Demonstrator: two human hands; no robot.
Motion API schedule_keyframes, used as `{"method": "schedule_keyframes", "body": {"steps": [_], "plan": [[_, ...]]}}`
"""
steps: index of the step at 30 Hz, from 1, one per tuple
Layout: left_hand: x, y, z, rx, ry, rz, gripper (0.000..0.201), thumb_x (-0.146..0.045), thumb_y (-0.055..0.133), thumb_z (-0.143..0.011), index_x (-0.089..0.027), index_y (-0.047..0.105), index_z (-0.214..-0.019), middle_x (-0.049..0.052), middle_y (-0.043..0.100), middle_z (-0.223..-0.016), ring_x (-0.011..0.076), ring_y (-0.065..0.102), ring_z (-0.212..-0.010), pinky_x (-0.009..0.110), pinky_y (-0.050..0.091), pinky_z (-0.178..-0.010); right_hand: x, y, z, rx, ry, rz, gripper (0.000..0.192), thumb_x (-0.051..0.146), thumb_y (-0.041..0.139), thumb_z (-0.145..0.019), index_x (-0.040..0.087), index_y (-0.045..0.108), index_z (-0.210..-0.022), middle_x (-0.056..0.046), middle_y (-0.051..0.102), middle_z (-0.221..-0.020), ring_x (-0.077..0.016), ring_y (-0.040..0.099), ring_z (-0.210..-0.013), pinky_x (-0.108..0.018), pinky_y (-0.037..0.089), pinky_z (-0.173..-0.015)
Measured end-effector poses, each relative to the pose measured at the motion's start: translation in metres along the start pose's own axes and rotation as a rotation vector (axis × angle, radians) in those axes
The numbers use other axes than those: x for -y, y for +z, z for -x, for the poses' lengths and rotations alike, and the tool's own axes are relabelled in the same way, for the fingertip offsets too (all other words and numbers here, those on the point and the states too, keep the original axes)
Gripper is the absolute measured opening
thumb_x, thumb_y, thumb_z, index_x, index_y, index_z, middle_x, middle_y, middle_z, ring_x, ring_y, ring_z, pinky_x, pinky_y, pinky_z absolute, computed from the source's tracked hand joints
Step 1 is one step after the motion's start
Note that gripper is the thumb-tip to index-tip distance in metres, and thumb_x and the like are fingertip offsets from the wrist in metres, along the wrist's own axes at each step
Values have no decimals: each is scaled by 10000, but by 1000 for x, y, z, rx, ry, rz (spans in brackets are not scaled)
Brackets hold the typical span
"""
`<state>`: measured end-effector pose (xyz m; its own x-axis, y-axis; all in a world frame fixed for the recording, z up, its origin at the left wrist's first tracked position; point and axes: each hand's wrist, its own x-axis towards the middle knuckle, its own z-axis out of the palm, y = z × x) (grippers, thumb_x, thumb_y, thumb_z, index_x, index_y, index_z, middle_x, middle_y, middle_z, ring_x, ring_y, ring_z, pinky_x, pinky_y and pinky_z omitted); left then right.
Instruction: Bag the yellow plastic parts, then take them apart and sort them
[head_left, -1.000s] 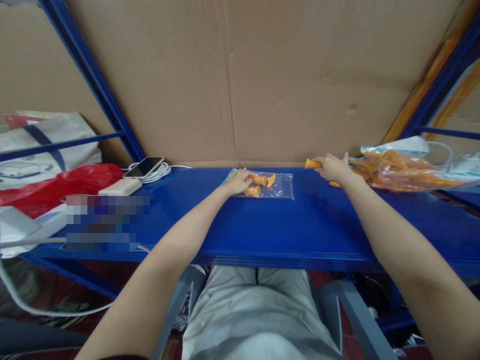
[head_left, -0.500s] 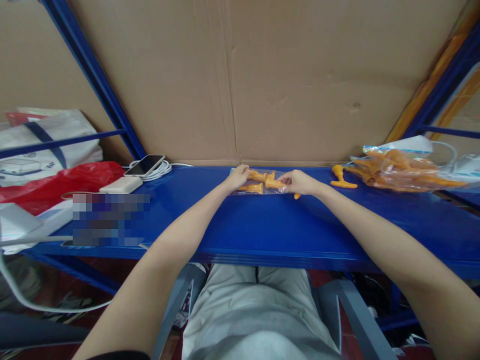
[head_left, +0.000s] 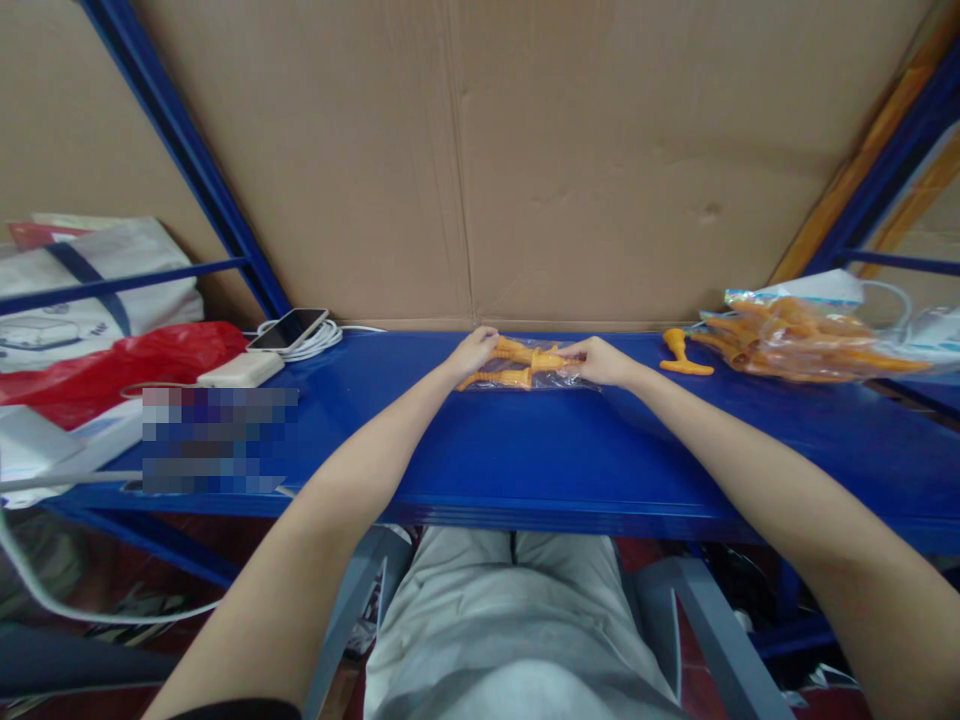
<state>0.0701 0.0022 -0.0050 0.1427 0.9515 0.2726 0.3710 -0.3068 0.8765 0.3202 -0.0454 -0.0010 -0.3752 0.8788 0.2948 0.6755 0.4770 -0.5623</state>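
Orange plastic pegs (head_left: pixel 517 366) in a small clear bag (head_left: pixel 536 370) are held at the far edge of the glossy blue desk (head_left: pixel 525 450), at 12 o'clock from the seated person's grey-trousered lap (head_left: pixel 510 620). The bag's left end is pinched by the fingers of the left hand (head_left: pixel 474 352). The right hand (head_left: pixel 600 360), which was at the big bag a second ago, has since been brought to the small bag's right end, and its fingers are closed on it; the bag is now lifted slightly and stretched between both hands. At 2 o'clock a loose T-shaped orange peg (head_left: pixel 679 353) is left on the desk, beside a crinkled clear bag of pegs (head_left: pixel 802 340). At 10 o'clock a phone (head_left: pixel 289 329) is seen on coiled white cable (head_left: pixel 319 342). Behind, matte creased cardboard (head_left: pixel 480 160) is set.
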Motion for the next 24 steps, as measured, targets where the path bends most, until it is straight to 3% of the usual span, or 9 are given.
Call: {"method": "schedule_keyframes", "body": {"steps": [5, 9, 14, 16, 18, 19, 21, 24], "plan": [[-1, 0, 1, 38, -45, -12, 144, -211, 495, -954, -166, 629, -981, 76, 717, -1074, 206, 645, -1098, 326, 486, -1021, 7, 5, 2, -6, 60, -157, 376, 379, 759, -776, 220, 815, -1112, -14, 796, -999, -227, 726, -910, -343, 577, -870], [2, 1, -1, 75, -44, -22, 190, -230, 463, -978, -174, 638, -1027, 72, 725, -1124, 182, 661, -1085, 290, 508, -992, 12, 9, 2, -26, 188, -261, 323, 247, 787, -729, 193, 819, -1046, -46, 787, -947, -207, 710, -833, -362, 594, -839], [1, -1, -1, -15, -22, -175, 253, -247, 420, -1004, -189, 654, -1080, 77, 729, -1207, 194, 650, -1157, 293, 506, -1000, 18, 10, 3, -89, 227, -502, 224, 145, 752, -706, 183, 781, -925, -83, 765, -1078, -170, 698, -880, -327, 583, -857], [-4, -3, 3, -71, -24, -311, 263, -249, 423, -1007, -193, 668, -1086, 87, 727, -1233, 211, 643, -1191, 301, 493, -1016, 17, 7, 3, -161, 286, -443, 133, 173, 720, -745, 176, 762, -871, -88, 763, -1030, -161, 689, -847, -303, 571, -804], [-11, -6, 8, -111, -33, -451, 281, -268, 428, -1014, -183, 675, -1117, 115, 722, -1247, 244, 640, -1218, 323, 486, -1023, 14, 4, 2, -226, 317, -218, 60, 216, 704, -768, 170, 740, -756, -77, 755, -900, -160, 667, -795, -278, 537, -739], [-14, -7, 11, -126, -40, -510, 296, -281, 428, -1017, -172, 676, -1137, 133, 720, -1251, 263, 640, -1227, 337, 484, -1023, 12, 2, 2, -222, 319, -83, 123, 252, 705, -775, 169, 726, -687, -64, 735, -800, -160, 649, -752, -270, 511, -702], [-19, -8, 15, -145, -52, -588, 330, -302, 413, -1025, -158, 676, -1161, 154, 717, -1253, 288, 640, -1236, 352, 481, -1018, 10, -1, 2, -145, 301, 107, 289, 365, 708, -787, 168, 697, -576, -27, 640, -595, -142, 578, -628, -260, 447, -618], [-21, -8, 16, -139, -57, -612, 352, -300, 388, -1029, -161, 687, -1149, 145, 726, -1244, 282, 645, -1234, 339, 484, -1010, 13, 0, 5, -23, 247, 33, 399, 514, 699, -783, 157, 748, -610, 8, 566, -505, -95, 443, -512, -244, 366, -526]]}}
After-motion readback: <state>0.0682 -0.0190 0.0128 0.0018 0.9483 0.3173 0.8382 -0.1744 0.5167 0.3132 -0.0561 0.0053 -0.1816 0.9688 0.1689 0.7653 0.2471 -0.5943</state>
